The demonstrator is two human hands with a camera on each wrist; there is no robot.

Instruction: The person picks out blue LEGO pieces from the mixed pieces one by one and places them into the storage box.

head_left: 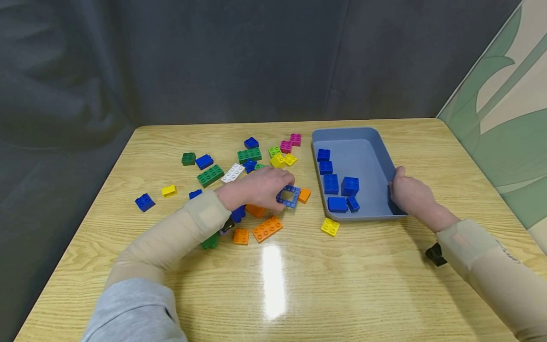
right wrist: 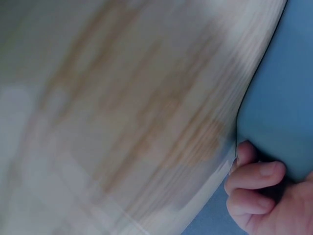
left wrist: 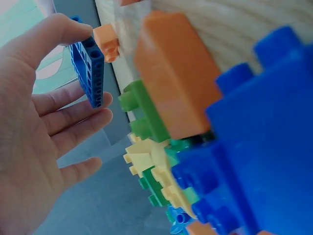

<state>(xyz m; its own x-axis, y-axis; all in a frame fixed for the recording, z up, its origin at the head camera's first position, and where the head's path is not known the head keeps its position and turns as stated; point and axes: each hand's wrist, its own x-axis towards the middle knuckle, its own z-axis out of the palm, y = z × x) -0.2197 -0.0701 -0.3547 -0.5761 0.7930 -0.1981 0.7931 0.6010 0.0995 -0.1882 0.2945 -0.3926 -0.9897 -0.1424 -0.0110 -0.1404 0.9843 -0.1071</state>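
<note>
My left hand pinches a blue square frame piece with a hollow middle, held above the table just right of the brick pile. In the left wrist view the thumb presses one edge of the frame piece and the fingers spread behind it; the little finger stands apart. My right hand grips the right wall of a grey-blue tray near its front corner. Curled fingers show at the tray's edge in the right wrist view. Several blue bricks lie along the tray's left side and front.
Loose bricks spread left of the tray: an orange long brick, a white brick, a green brick, pink bricks and a blue brick. A yellow brick lies against the tray's front left corner. Dark cloth hangs behind the table.
</note>
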